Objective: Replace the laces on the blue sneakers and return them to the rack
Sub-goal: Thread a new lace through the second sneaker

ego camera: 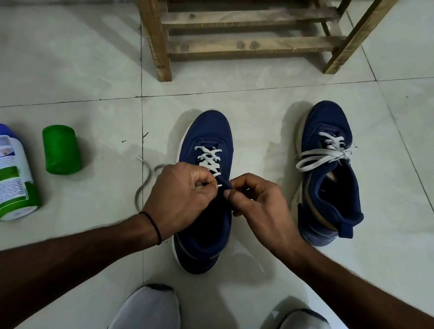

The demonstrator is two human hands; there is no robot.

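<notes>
Two blue sneakers stand on the tiled floor, toes pointing away from me. The near sneaker (208, 136) at centre has a white lace (208, 158) crossed through its lower eyelets. My left hand (180, 195) pinches the lace tip at the sneaker's upper eyelets. Facing it, my right hand (257, 204) pinches the blue upper edge by the eyelet. A loose lace end (142, 183) trails on the floor to the left. The other sneaker (325, 174) at right is fully laced, its white lace tied in a bow.
A wooden shoe rack (242, 29) stands on the floor just beyond the sneakers. At left, a white, blue and green bottle (4, 172) lies on its side beside a green cap (60, 149). My own white shoes (147, 316) show at the bottom edge.
</notes>
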